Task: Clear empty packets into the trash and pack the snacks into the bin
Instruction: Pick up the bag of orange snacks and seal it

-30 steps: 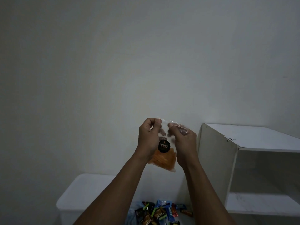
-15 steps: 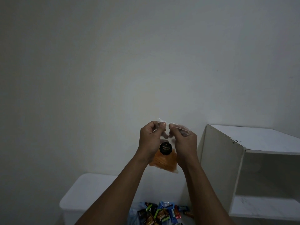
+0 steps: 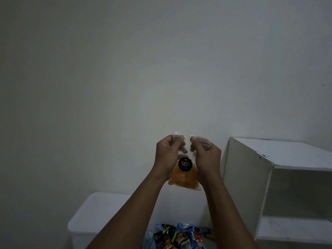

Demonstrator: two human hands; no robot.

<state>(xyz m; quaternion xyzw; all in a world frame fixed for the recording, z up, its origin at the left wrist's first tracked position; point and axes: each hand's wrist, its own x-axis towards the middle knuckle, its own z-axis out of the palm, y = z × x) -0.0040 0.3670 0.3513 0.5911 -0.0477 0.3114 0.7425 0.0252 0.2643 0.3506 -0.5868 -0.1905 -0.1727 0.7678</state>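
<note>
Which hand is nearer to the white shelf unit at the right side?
Right. The right hand pinches the clear snack bag on the side facing the shelf unit; the left hand pinches the far side.

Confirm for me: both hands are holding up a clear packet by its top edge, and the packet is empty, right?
Not empty. The head view shows the clear packet with orange snacks in its lower half. The left hand and right hand do pinch its top edge.

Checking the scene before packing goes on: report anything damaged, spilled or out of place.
The white shelf unit has a chipped spot on its top front edge. Snack packets lie in a loose heap below. The clear bag of orange chips, pinched by both hands, looks intact.
</note>
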